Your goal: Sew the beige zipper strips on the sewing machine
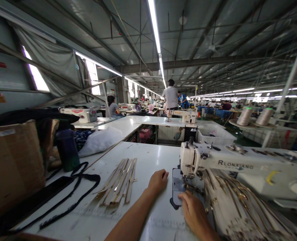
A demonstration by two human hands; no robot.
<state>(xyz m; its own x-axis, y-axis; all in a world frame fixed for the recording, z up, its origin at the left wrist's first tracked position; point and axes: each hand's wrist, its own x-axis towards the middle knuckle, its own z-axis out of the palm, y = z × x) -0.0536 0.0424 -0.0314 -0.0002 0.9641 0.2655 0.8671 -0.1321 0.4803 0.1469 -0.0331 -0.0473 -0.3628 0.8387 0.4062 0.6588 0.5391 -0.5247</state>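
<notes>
My left hand (158,180) rests on the white table (148,157) with its fingers curled in, and nothing shows in it. My right hand (192,209) reaches to the sewing machine (219,160), fingers apart, with a fingertip at the lower edge of a flat grey plate with a dark rim (178,184). Whether this plate is part of the machine I cannot tell. Left of my left hand lies a row of pale zipper strips (118,184) with gold-coloured teeth. A thick bundle of similar strips (239,204) lies under the machine arm, right of my right hand.
A cardboard box (15,170), a dark bottle (67,150), black straps (85,190) and a white plastic bag (102,140) crowd the left side. Beyond the table are another sewing machine (182,116) and a white bin (215,134). Thread cones (245,116) stand at right; people work farther off.
</notes>
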